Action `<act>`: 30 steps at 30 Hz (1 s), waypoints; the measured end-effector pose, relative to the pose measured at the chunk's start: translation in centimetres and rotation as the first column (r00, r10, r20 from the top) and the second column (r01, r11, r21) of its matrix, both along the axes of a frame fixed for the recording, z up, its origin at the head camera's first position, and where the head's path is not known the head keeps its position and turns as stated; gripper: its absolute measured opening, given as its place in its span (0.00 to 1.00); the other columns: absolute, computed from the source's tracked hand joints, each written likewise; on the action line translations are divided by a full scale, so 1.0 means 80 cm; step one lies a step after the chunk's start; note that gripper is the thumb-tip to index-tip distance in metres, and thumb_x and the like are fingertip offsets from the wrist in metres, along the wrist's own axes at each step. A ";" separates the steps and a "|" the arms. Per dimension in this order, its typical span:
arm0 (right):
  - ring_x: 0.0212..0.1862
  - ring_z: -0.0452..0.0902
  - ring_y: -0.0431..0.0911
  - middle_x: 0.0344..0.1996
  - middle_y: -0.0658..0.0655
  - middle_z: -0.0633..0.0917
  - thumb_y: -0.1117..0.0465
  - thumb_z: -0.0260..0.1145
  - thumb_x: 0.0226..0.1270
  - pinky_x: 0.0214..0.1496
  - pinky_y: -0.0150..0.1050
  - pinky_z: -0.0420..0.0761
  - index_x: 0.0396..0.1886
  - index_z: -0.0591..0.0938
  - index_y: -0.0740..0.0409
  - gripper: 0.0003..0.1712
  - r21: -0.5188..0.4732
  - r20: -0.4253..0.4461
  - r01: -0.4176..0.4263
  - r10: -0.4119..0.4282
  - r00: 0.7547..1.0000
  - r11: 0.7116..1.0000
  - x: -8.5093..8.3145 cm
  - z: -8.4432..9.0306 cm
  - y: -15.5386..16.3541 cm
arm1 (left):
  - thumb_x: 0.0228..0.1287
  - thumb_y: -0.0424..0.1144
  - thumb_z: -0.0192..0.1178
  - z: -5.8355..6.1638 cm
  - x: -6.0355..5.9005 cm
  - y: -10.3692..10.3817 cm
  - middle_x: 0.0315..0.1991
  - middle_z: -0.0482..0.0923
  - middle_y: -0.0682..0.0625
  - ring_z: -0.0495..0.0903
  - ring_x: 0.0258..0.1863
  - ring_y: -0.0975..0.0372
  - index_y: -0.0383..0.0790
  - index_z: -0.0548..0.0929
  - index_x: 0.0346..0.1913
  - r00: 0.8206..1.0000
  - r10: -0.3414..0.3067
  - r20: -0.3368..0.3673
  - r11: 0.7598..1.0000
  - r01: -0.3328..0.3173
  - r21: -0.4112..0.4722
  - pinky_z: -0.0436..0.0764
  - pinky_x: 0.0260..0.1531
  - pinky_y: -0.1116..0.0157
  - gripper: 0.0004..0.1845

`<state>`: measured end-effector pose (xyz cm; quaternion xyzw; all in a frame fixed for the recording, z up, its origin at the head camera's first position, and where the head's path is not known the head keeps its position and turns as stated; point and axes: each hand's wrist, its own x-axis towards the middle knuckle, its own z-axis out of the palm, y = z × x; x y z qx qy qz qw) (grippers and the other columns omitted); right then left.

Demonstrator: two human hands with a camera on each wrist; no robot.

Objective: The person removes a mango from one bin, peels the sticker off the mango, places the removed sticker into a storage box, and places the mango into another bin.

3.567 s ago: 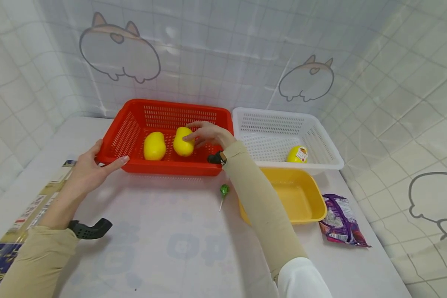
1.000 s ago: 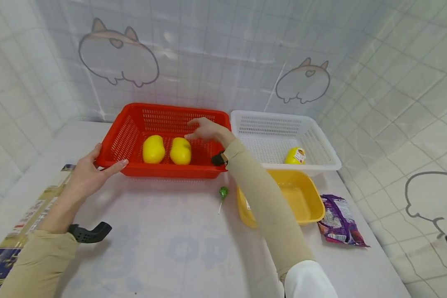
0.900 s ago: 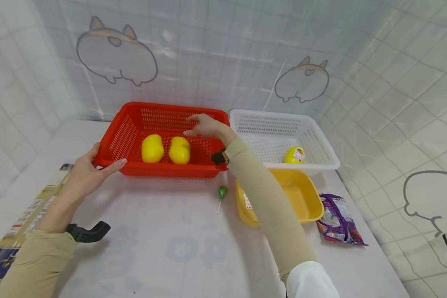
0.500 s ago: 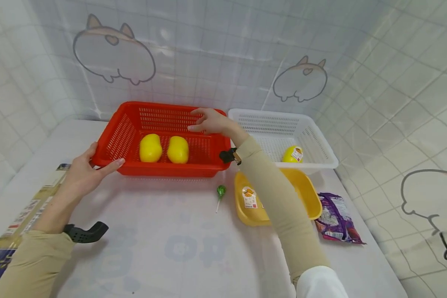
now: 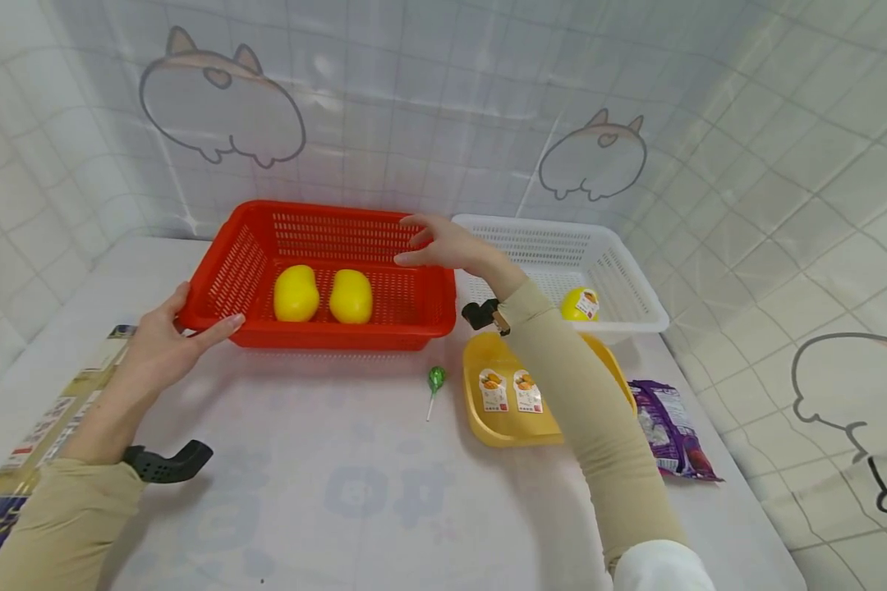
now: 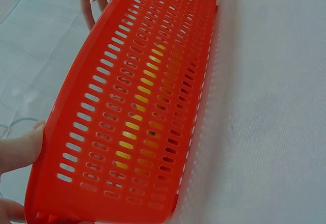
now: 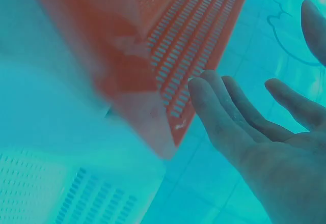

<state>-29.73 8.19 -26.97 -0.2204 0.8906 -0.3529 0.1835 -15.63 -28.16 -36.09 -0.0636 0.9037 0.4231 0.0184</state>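
Fingers (image 5: pixel 225 322) of the left hand (image 5: pixel 158 349) grip the red slotted basket (image 5: pixel 414 316) holding 2 yellow fruits (image 5: pixel 296 293), seemingly smooth-skinned; right hand (image 5: pixel 447 246) hovers open.

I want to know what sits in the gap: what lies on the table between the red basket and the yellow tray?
In the head view, a green lollipop lies between the red basket and the yellow tray.

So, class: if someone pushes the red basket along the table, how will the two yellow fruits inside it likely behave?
The yellow fruits look smooth and rounded and lie loose on the floor of the red basket, so they would probably roll or slide. Its raised walls should keep them in. The left hand gripping the corner may steady it.
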 end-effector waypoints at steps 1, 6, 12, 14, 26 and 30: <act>0.67 0.70 0.51 0.71 0.61 0.70 0.49 0.71 0.65 0.66 0.49 0.76 0.77 0.62 0.51 0.45 -0.004 0.002 0.002 -0.002 1.000 1.000 0.001 0.000 0.004 | 0.67 0.66 0.54 0.000 0.000 0.000 0.77 0.45 0.26 0.55 0.67 0.34 0.38 0.29 0.78 1.000 0.000 0.000 1.000 0.000 -0.002 0.73 0.58 0.35 0.58; 0.65 0.72 0.51 0.69 0.60 0.71 0.49 0.71 0.65 0.66 0.51 0.77 0.77 0.62 0.51 0.45 -0.013 0.006 0.020 -0.020 1.000 1.000 0.005 0.004 0.022 | 0.66 0.67 0.54 0.001 -0.001 -0.001 0.77 0.45 0.26 0.55 0.67 0.34 0.38 0.29 0.78 1.000 0.003 0.001 1.000 -0.003 -0.013 0.72 0.59 0.34 0.59; 0.62 0.73 0.50 0.65 0.58 0.74 0.52 0.71 0.65 0.66 0.51 0.77 0.75 0.64 0.49 0.41 -0.051 0.025 0.023 -0.022 0.999 0.998 0.009 0.005 0.043 | 0.66 0.67 0.54 0.001 -0.002 -0.001 0.77 0.44 0.27 0.54 0.68 0.33 0.38 0.29 0.78 1.000 0.008 0.007 1.000 -0.008 -0.007 0.69 0.60 0.32 0.59; 0.62 0.73 0.51 0.65 0.58 0.74 0.52 0.71 0.65 0.65 0.53 0.77 0.75 0.65 0.50 0.41 -0.066 0.036 0.022 -0.020 0.999 0.998 0.011 0.004 0.049 | 0.67 0.66 0.54 0.001 -0.002 0.000 0.77 0.44 0.27 0.54 0.68 0.33 0.38 0.29 0.78 1.000 0.007 0.006 1.000 -0.007 -0.003 0.69 0.60 0.32 0.58; 0.63 0.76 0.53 0.69 0.62 0.72 0.55 0.71 0.66 0.63 0.52 0.80 0.76 0.63 0.51 0.42 -0.067 0.037 0.043 -0.040 0.998 0.997 0.016 0.001 0.089 | 0.66 0.67 0.54 0.001 -0.001 0.001 0.77 0.43 0.27 0.53 0.69 0.33 0.40 0.29 0.79 1.000 0.019 0.022 1.000 -0.019 0.004 0.69 0.60 0.32 0.58; 0.63 0.75 0.52 0.69 0.59 0.72 0.55 0.71 0.66 0.63 0.52 0.79 0.76 0.63 0.47 0.42 -0.054 0.036 0.059 -0.057 0.998 0.997 0.019 0.002 0.102 | 0.66 0.68 0.54 0.002 -0.001 0.001 0.78 0.42 0.28 0.52 0.70 0.32 0.40 0.28 0.78 0.999 0.019 0.026 1.000 -0.020 0.005 0.68 0.60 0.32 0.59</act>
